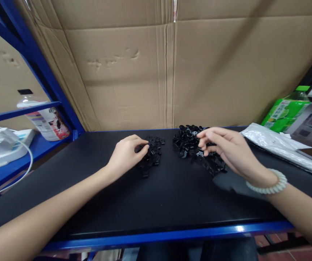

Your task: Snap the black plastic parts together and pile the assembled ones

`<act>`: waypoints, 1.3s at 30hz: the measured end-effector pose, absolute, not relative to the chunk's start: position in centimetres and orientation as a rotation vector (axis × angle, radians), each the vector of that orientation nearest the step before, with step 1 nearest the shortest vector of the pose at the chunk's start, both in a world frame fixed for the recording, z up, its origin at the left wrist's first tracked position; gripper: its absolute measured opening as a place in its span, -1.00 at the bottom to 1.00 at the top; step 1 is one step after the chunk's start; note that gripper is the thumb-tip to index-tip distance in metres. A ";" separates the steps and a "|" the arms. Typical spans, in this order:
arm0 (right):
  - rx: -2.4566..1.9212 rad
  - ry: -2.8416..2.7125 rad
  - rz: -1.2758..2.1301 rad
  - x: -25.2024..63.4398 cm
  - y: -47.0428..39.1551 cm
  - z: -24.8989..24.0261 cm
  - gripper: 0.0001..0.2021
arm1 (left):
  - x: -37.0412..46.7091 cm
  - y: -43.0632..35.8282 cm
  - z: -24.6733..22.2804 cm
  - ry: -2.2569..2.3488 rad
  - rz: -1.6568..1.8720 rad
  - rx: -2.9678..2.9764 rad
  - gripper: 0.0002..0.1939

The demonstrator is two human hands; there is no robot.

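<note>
Two heaps of small black parts, shiny and plastic-looking, lie on the black tabletop (156, 206). My left hand (127, 154) rests at the near left side of the smaller left heap (154, 152). Its thumb and index fingertips nearly meet, and black shows between them; whether a part is pinched there is unclear. Over the right edge of the larger right heap (184, 141) hovers my right hand (230, 150), wearing a pale beaded bracelet (270, 184). Its fingers are loosely curled with the tips apart, and no part shows in them.
Cardboard (118, 72) stands behind the table. To the left are a blue frame (33, 43), a bottle (43, 119) and a power strip (9, 148) with a white cable. A silvery plastic bag (275, 145) and a green-labelled bottle (283, 112) lie at the right.
</note>
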State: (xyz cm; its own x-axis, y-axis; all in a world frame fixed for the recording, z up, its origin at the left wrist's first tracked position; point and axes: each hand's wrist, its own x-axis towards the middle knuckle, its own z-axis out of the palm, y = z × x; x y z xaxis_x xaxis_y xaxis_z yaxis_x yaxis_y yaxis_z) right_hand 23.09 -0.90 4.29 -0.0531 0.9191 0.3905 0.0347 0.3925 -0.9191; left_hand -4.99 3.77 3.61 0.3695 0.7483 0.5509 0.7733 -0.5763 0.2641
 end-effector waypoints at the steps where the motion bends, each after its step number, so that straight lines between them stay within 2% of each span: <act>1: -0.920 -1.419 0.865 23.8 -0.6 4.7 -0.78 | -5.1 4.1 3.5 -1.433 -1.017 -2.540 -0.77; 4: -1.014 -1.524 0.677 26.0 0.1 6.4 -0.77 | -4.9 4.0 3.1 -1.407 -1.094 -2.511 -0.73; 9: -1.286 -2.171 0.351 28.4 0.1 8.0 -0.75 | -3.3 1.7 2.8 -1.250 -1.144 -2.677 -0.77; 14: -1.392 -2.527 0.036 27.4 0.2 5.8 -0.71 | -1.8 -1.3 2.3 -1.068 -1.086 -2.887 -0.76; 17: -1.383 -2.605 -0.042 26.5 0.3 4.4 -0.73 | -1.3 -2.8 2.2 -1.033 -1.084 -3.009 -0.74; 22: -1.281 -2.554 0.069 25.7 -0.5 4.9 -0.80 | -0.6 -4.1 2.5 -1.275 -1.216 -3.170 -0.74; 26: -1.064 -2.291 0.354 23.9 -2.1 5.7 -0.81 | 0.0 -4.1 2.4 -1.950 -1.383 -3.344 -0.68; 29: -0.862 -2.150 0.428 22.0 -3.1 5.0 -0.82 | 0.1 -3.8 2.4 -2.291 -1.626 -3.371 -0.61; 33: -0.783 -2.114 0.482 20.5 -3.5 3.4 -0.83 | -0.1 -3.7 2.6 -2.330 -1.972 -3.216 -0.67; 39: -0.864 -2.065 0.557 19.8 -3.7 2.7 -0.81 | -0.3 -3.8 2.4 -2.201 -2.215 -3.067 -0.78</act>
State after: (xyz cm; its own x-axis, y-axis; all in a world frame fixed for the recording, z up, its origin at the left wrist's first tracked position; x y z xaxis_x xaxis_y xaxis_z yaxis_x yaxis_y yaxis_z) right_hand 19.77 -3.69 2.72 -0.4371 0.7391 0.5124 0.3815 0.6683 -0.6386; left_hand -0.25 -3.76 2.42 0.3232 0.9463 -0.0034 -0.0094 0.0068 0.9999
